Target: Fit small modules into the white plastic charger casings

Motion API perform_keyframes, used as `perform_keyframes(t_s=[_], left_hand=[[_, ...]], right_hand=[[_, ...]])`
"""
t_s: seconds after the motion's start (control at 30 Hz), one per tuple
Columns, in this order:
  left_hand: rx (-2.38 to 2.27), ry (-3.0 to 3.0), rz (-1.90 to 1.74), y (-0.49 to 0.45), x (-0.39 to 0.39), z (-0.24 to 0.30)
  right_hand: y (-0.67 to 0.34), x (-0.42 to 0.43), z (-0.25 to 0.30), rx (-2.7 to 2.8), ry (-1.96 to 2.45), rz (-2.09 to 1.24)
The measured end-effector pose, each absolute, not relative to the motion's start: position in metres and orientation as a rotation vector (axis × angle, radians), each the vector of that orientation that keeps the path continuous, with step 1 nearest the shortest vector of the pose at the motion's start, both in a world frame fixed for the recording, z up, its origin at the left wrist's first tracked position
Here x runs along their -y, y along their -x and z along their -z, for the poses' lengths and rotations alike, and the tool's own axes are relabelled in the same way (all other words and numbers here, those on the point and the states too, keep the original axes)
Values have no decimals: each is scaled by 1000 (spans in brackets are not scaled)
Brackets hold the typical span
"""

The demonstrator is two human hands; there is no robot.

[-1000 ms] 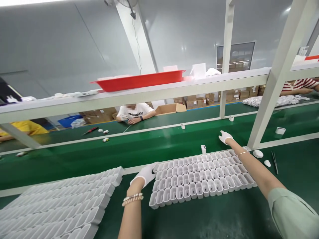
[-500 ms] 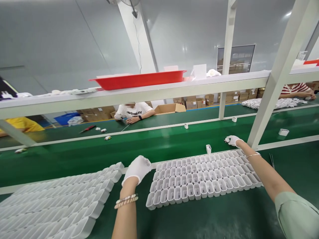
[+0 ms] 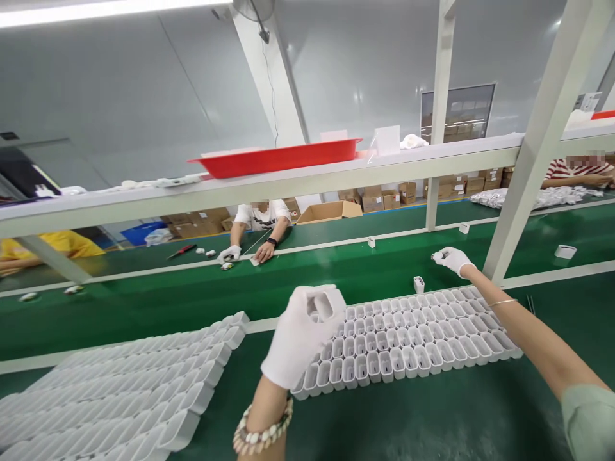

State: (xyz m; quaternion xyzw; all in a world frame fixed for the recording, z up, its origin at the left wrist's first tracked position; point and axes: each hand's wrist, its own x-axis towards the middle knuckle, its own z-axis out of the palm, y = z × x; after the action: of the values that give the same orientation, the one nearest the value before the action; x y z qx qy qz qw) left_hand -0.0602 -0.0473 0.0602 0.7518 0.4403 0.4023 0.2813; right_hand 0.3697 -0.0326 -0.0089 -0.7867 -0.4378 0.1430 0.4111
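Left hand (image 3: pixel 300 330) gripping one white casing (image 3: pixel 338 301) at left end of casing rows (image 3: pixel 408 339). Right hand (image 3: pixel 453 260) pinching small part (image 3: pixel 434 257) over green belt (image 3: pixel 327 269).

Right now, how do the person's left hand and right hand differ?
The left hand holds a white case whose open end shows; the right hand pinches a part too small to make out.
The left hand appears near the left end of the case rows; the right hand is over the green belt.
The left hand's wrist has a beaded bracelet, the right hand's a thin bangle.
Both wear white gloves.
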Motion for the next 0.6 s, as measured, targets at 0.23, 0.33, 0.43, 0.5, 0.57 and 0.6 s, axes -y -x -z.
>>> perform_keyframes(t_s=[0.23, 0.33, 0.43, 0.5, 0.57, 0.6], left_hand=[[-791, -2328, -1078, 39, 80, -56], [-730, -2548, -1050, 38, 86, -53], [-647, -2664, -1075, 38, 90, -50], [-560, -2697, -1121, 38, 93, -49], [-519, -2717, -1146, 38, 97, -51], [-520, -2726, -1145, 39, 99, -52]], right_hand=[[-269, 100, -51, 1281, 1356, -684], [-218, 152, -61, 1347, 1258, -777], [-187, 188, -65, 1479, 1318, -531], [-177, 198, -65, 1558, 1292, -386], [-174, 199, -63, 1623, 1242, -363], [-173, 199, -61, 1646, 1232, -382]])
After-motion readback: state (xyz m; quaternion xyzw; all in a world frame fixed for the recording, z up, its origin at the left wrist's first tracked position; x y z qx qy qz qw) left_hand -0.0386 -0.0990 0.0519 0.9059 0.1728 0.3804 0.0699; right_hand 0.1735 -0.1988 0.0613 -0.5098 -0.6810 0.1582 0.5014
